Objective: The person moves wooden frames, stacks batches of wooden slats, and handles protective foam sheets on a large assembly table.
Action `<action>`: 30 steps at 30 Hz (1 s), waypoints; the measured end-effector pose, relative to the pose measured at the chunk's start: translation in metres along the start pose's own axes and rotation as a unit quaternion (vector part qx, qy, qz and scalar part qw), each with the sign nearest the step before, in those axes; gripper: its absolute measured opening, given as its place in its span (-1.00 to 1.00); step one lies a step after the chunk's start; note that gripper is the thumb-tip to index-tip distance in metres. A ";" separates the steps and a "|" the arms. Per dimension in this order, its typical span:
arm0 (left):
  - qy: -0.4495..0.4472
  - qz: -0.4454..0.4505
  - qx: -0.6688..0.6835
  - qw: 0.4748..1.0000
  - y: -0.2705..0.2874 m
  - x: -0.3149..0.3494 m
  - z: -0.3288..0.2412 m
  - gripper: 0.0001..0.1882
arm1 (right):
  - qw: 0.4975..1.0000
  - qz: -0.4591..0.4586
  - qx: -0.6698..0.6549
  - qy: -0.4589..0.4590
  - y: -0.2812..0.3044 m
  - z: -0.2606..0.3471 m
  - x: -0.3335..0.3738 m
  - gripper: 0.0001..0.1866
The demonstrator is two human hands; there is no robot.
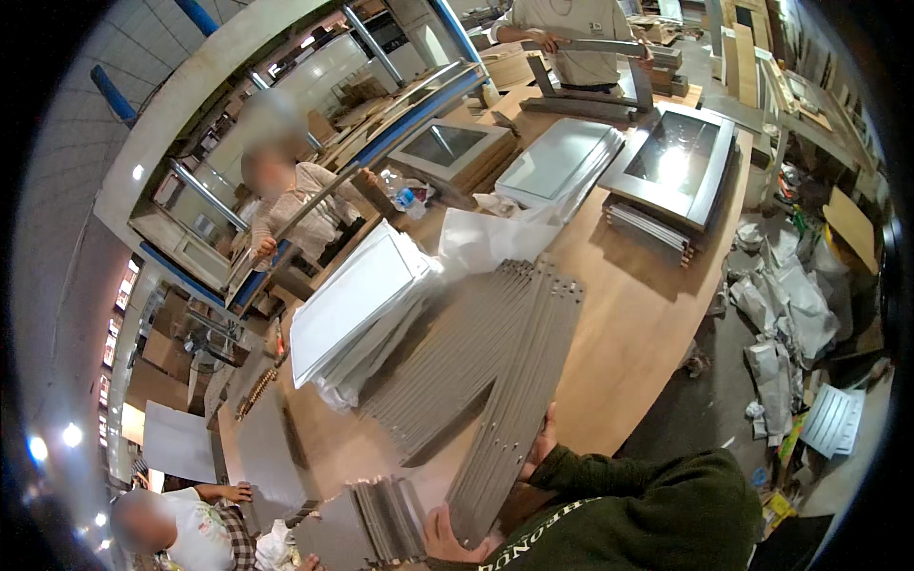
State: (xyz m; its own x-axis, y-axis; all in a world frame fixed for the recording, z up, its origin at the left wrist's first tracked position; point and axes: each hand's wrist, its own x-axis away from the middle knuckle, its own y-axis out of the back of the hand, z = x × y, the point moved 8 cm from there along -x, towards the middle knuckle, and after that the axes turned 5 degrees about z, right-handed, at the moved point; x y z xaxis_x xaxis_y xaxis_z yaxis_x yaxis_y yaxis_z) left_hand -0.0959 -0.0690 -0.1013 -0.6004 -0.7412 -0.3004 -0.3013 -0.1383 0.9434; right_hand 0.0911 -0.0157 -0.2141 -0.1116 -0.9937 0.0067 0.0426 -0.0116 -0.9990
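Observation:
My left hand (446,539) grips the near end of a bundle of long grey-brown strips (514,400). My right hand (544,447) is closed on the bundle's right edge, a little farther up. Small holes or pegs show at the strips' far ends. To the left, a fanned pile of similar strips (433,366) lies on the table, and the far part of my bundle overlaps it. Close to my left hand, a row of short grey pieces (381,514) stands on edge. My fingers on the undersides are hidden.
White panels (357,295) are stacked on the wooden table (624,352). Behind are glazed grey frames (671,157), a pale panel stack (560,162) and a plastic bottle (405,197). Three co-workers handle pieces around the table. Crumpled wrapping (795,295) litters the floor at right.

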 end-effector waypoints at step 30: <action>0.216 0.125 -0.084 0.965 -0.117 -0.062 0.139 0.00 | 0.952 -0.148 0.228 -0.140 0.117 0.066 -0.014 -0.57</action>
State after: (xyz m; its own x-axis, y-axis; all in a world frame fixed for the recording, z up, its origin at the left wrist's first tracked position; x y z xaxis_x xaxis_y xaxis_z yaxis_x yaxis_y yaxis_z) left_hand -0.1266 0.0848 -0.2127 -0.2627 -0.9648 -0.0085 -0.0409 0.0024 0.9992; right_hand 0.1627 -0.0102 -0.3286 0.0805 -0.9291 0.3610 0.4846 -0.2799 -0.8287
